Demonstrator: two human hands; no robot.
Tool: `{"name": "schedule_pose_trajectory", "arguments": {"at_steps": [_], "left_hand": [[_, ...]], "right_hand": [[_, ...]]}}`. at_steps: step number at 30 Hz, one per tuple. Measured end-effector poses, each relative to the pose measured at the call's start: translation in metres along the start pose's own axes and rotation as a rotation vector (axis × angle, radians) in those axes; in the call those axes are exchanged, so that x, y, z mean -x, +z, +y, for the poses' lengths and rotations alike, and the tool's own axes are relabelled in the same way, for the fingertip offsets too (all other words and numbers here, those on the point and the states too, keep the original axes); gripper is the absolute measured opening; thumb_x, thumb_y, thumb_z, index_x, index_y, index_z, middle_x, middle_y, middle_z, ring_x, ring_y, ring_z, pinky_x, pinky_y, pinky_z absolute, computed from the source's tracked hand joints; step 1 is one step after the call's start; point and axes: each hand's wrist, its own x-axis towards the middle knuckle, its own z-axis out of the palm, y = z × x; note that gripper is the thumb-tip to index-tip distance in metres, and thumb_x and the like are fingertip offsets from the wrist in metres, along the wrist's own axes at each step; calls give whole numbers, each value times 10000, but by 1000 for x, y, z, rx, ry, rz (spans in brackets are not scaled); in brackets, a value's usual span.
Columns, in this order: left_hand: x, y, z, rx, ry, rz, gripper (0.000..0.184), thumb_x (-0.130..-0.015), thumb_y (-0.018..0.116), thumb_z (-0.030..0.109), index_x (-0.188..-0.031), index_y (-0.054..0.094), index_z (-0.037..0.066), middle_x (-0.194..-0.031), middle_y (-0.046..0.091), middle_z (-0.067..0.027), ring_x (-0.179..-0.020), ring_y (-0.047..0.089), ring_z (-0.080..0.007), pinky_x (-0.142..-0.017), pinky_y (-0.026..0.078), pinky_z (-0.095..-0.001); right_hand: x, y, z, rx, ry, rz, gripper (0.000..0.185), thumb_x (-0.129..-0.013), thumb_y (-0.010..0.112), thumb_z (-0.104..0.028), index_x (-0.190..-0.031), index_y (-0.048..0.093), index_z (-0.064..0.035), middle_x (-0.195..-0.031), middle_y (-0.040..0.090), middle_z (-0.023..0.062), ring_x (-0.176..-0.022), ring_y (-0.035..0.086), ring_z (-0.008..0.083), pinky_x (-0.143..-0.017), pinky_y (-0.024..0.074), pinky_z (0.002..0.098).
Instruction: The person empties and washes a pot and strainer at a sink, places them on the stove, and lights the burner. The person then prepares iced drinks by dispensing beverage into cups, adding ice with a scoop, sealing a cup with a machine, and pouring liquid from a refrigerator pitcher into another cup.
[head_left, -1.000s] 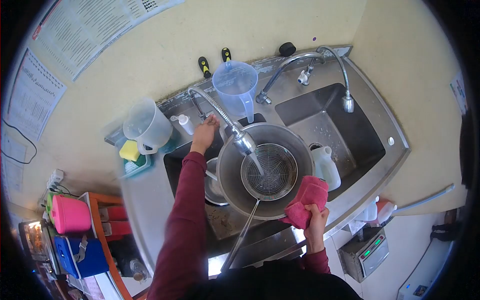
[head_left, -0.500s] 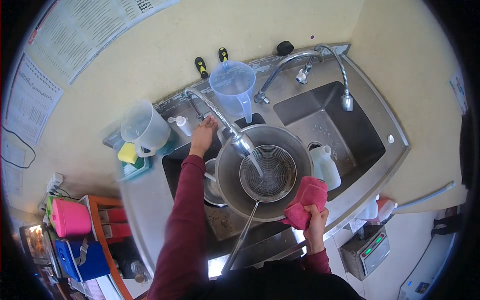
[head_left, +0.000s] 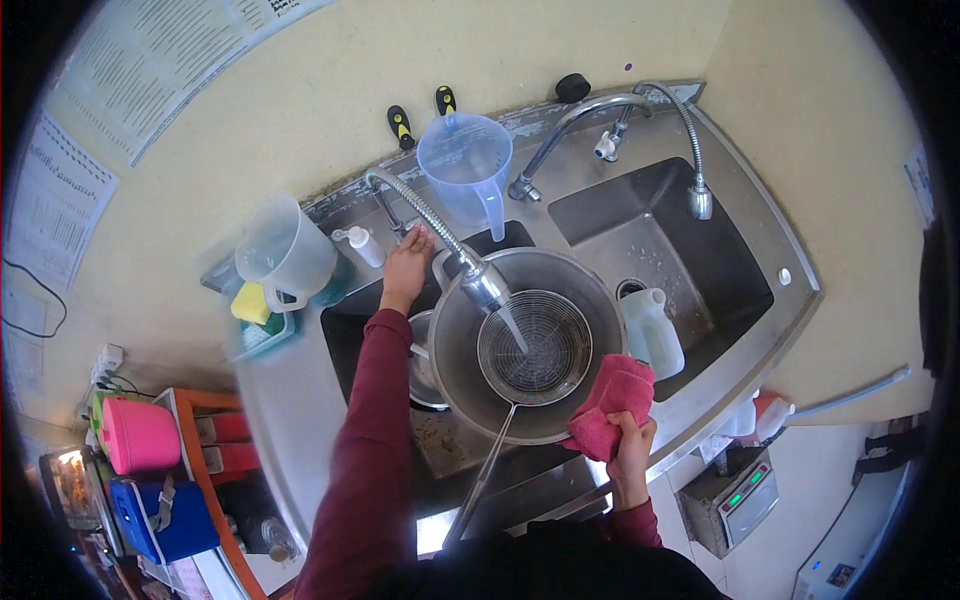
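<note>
My left hand (head_left: pixel 405 270) reaches to the base of the near faucet (head_left: pixel 425 210), its fingers at the tap handle, which they mostly hide. Water runs from the faucet head (head_left: pixel 486 288) into a round wire strainer (head_left: pixel 535 350). The strainer rests inside a large metal pot (head_left: pixel 455 375), its long handle (head_left: pixel 485 475) sticking out over the rim towards me. My right hand (head_left: pixel 630 455) is closed on a folded red cloth (head_left: pixel 612 400), held against the pot's right front rim.
A clear measuring jug (head_left: pixel 465 165) stands behind the pot, another jug (head_left: pixel 287 255) to the left beside a yellow sponge (head_left: pixel 250 303). A white bottle (head_left: pixel 362 245) is near my left hand. Right of the pot are a plastic jug (head_left: pixel 655 335) and a second basin (head_left: pixel 710 290) with its own faucet (head_left: pixel 700 200).
The view has shifted very slightly. Both hands, the cloth, the pot and the strainer keep their places, and the water still runs.
</note>
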Motion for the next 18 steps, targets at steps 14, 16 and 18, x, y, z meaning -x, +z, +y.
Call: {"name": "schedule_pose_trajectory", "arguments": {"at_steps": [14, 16, 18], "left_hand": [[-1, -10, 5, 50, -29, -14, 313, -922, 460, 163, -1178, 621, 82, -1283, 581, -72, -1281, 463, -214, -972, 453, -363], [-1, -14, 7, 44, -35, -6, 314, -918, 464, 163, -1177, 622, 82, -1285, 581, -69, -1279, 465, -211, -964, 456, -363], [1, -9, 7, 50, -26, 40, 315, -913, 468, 164, -1174, 623, 80, -1285, 581, -65, -1275, 469, -207, -957, 459, -365]], "right_hand": [[1, 0, -3, 31, -28, -63, 126, -697, 596, 21, -822, 581, 12, -764, 586, 41, -643, 568, 143, -599, 465, 273], [5, 7, -6, 37, -32, -8, 121, -680, 595, 12, -799, 574, -2, -759, 583, 39, -639, 561, 145, -616, 471, 276], [-1, -1, 1, 29, -22, -37, 163, -681, 599, 19, -839, 559, 7, -786, 582, 47, -662, 566, 149, -622, 476, 280]]}}
